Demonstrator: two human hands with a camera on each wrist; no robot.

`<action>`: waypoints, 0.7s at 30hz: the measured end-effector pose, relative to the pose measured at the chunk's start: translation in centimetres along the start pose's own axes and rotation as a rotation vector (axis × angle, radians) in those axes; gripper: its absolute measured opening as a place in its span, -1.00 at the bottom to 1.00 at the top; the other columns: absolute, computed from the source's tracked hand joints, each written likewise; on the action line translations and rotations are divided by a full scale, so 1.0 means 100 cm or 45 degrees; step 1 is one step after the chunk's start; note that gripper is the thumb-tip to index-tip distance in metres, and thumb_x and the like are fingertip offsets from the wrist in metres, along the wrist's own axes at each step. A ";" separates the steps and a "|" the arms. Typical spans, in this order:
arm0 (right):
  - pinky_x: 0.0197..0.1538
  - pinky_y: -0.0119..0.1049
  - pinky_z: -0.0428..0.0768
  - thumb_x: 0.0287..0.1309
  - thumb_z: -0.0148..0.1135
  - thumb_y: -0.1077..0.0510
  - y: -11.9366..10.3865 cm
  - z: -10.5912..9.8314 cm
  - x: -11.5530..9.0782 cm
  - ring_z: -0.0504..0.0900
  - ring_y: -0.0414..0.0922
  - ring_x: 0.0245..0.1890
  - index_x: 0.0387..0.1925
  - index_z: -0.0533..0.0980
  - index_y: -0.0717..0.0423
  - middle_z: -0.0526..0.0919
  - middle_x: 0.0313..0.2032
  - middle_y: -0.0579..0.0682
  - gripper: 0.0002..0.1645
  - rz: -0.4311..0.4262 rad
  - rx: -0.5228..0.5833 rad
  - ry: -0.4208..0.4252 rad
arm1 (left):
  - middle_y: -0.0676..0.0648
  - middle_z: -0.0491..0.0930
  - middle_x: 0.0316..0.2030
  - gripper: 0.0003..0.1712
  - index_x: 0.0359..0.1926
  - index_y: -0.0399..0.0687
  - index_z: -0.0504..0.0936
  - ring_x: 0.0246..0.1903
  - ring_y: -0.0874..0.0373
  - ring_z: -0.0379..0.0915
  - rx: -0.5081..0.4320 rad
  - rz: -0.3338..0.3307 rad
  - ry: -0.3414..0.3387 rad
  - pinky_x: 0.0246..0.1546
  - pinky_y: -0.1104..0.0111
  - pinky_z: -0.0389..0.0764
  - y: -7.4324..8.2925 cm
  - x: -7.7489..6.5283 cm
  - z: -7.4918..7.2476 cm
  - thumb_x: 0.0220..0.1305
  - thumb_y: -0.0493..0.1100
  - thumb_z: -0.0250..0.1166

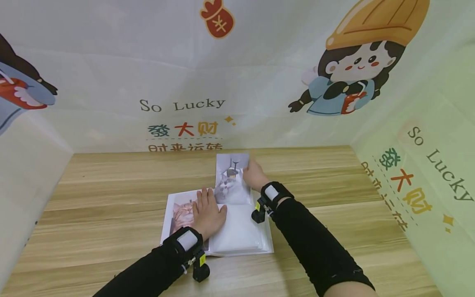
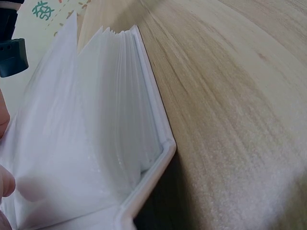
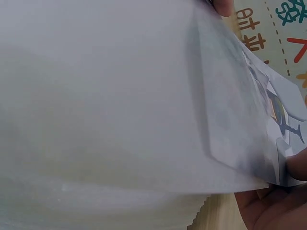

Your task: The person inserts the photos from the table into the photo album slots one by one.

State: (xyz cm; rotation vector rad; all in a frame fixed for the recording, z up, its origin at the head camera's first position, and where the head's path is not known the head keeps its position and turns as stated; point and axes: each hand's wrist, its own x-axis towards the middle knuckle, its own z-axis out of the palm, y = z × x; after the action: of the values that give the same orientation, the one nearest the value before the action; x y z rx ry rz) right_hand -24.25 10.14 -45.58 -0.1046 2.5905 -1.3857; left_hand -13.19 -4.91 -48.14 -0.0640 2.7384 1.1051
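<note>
A white photo album (image 1: 237, 231) lies spread on the table. My left hand (image 1: 208, 212) rests on its left page with fingers extended, partly covering a pinkish photo (image 1: 182, 215). At the right page's top, my right hand (image 1: 255, 175) pinches the right edge of a pale photo (image 1: 233, 171) with a grey cat-like figure. That photo's lower part sits inside the clear sleeve (image 3: 230, 105), its upper part sticking out past the album's top edge. In the right wrist view, thumb and fingers (image 3: 261, 208) grip the photo. The left wrist view shows a thick stack of pages (image 2: 122, 96).
The wood-grain table (image 1: 111, 177) extends around the album on all sides. A printed cloth (image 1: 259, 82) with cartoon figures and lettering stands behind it and along both sides. Both wrists carry strapped cameras, the right one (image 1: 258, 215) over the album's right edge.
</note>
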 end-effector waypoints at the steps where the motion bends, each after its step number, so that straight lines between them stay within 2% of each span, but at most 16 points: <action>1: 0.15 0.00 0.44 0.36 -0.20 0.43 0.001 0.000 -0.001 0.42 0.13 0.07 0.27 0.20 0.51 0.42 0.15 0.40 -0.52 -0.001 0.011 -0.022 | -0.46 -0.25 0.46 -0.17 0.43 -0.57 -0.10 0.45 -0.31 -0.47 -0.001 0.004 0.005 0.35 -0.14 -0.40 0.000 0.000 0.000 0.41 -0.12 0.04; 5: 0.21 -0.05 0.38 0.28 -0.19 0.50 0.004 0.000 -0.003 0.42 0.08 0.03 0.22 0.25 0.53 0.47 0.10 0.37 -0.53 -0.026 0.069 -0.092 | -0.47 -0.24 0.46 -0.17 0.43 -0.58 -0.10 0.45 -0.31 -0.46 -0.001 0.016 0.013 0.35 -0.14 -0.38 0.001 -0.001 -0.001 0.40 -0.12 0.04; 10: 0.18 -0.07 0.40 0.23 -0.17 0.54 0.006 0.000 -0.006 0.42 0.06 -0.04 0.14 0.33 0.54 0.51 -0.01 0.32 -0.56 -0.026 0.120 -0.136 | -0.49 -0.24 0.45 -0.17 0.42 -0.59 -0.11 0.44 -0.32 -0.46 -0.008 0.025 0.009 0.35 -0.15 -0.38 0.002 -0.003 -0.002 0.41 -0.13 0.03; 15: 0.21 -0.05 0.39 0.23 -0.16 0.53 0.009 -0.002 -0.007 0.45 0.07 -0.02 0.19 0.34 0.51 0.52 0.03 0.32 -0.53 0.016 0.119 -0.172 | -0.47 -0.25 0.46 -0.17 0.43 -0.58 -0.13 0.45 -0.31 -0.48 -0.005 0.021 0.003 0.35 -0.13 -0.39 0.001 -0.003 -0.002 0.42 -0.11 0.02; 21: 0.31 0.02 0.27 0.30 -0.14 0.49 0.009 -0.002 -0.012 0.41 0.11 0.10 0.26 0.28 0.48 0.46 0.12 0.34 -0.50 0.056 0.128 -0.217 | -0.47 -0.27 0.46 -0.15 0.44 -0.57 -0.14 0.45 -0.29 -0.50 -0.011 0.021 0.004 0.35 -0.12 -0.41 -0.002 0.000 0.001 0.41 -0.11 0.03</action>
State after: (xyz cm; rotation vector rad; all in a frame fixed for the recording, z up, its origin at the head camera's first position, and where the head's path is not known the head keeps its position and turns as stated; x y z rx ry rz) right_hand -23.10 10.99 -46.05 -0.1429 2.3673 -1.4227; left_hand -13.16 -4.98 -48.33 -0.0441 2.7417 1.1223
